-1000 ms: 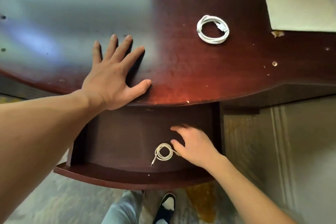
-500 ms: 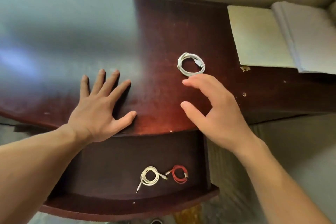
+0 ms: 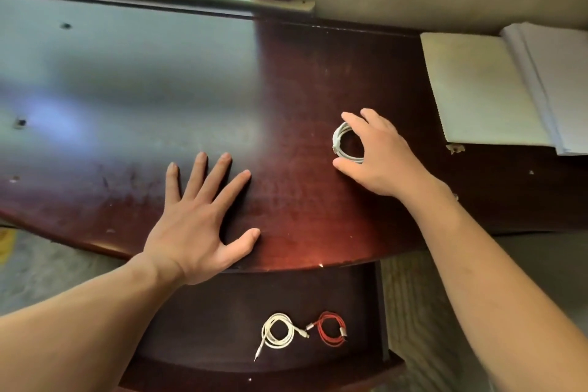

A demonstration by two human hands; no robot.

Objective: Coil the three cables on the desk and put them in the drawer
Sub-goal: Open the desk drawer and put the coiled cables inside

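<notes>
Right grip (image 3: 372,153) curled around the white coiled cable (image 3: 342,145) on the desk (image 3: 302,89).
Open drawer (image 3: 222,328) lay below, toward me; my left hand (image 3: 197,226) rested flat, holding nothing.

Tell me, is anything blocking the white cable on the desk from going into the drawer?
Nothing visible. The right hand already curls around the white cable, and the drawer below is open, with bare floor beside two coiled cables.
</notes>
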